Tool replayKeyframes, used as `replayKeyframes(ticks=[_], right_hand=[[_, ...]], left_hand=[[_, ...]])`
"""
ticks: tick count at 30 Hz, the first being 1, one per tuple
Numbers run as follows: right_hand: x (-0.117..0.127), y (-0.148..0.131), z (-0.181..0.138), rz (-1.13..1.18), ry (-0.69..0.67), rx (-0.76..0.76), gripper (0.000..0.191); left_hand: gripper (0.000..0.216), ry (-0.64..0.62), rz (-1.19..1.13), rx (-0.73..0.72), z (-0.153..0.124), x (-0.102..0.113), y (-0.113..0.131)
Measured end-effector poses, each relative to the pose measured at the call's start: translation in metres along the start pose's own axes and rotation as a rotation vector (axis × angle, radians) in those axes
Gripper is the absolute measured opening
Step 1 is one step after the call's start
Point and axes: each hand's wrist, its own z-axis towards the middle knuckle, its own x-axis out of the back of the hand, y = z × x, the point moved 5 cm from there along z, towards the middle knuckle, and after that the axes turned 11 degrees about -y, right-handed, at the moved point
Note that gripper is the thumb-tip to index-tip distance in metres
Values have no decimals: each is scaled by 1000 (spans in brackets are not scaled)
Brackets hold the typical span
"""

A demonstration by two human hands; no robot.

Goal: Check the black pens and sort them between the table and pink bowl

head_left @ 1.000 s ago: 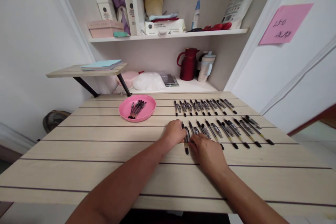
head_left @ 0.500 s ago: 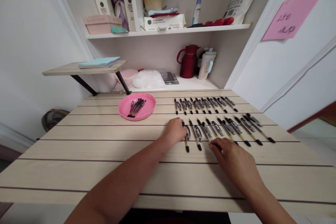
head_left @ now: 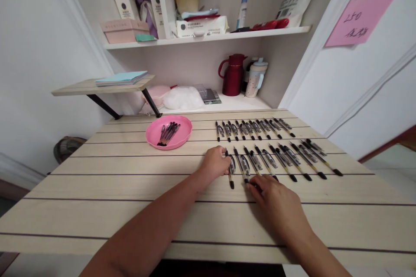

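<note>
My left hand [head_left: 215,162], fingers curled, grips the upper end of the leftmost pen [head_left: 230,173] in the front row. My right hand [head_left: 277,194] has its thumb and fingers bent together at the lower end of the second pen [head_left: 241,164], hiding that end and part of its neighbour. Each long, thin pen piece has black ends and a yellowish band, with a shorter clear piece with a clip beside it. A back row of similar pens [head_left: 252,130] lies behind. Several small dark parts [head_left: 169,132] are in a pink plate [head_left: 152,143] to the left.
A small raised shelf [head_left: 73,89] carrying blue-covered papers [head_left: 121,78] stands at the back left of the slatted table [head_left: 97,201]. Behind the table are a white plastic bag [head_left: 183,98], a red jug [head_left: 233,75] and a pale cup [head_left: 256,78].
My right hand has slid left along the front row, from the lower end of one pen to that of the second from the left. My left hand has stayed at the leftmost pen.
</note>
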Motion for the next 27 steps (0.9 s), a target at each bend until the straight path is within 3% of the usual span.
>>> replayKeyframes(ticks=[9, 14, 27], right_hand=[[-5, -2, -14, 7, -22, 16, 23], [-14, -6, -24, -24, 39, 79, 22], [-23, -6, -27, -41, 117, 276, 18]], left_hand=[[28, -31, 29, 9, -9, 8, -7], [16, -73, 96, -32, -15, 17, -10], [10, -160, -192, 93, -16, 20, -11]])
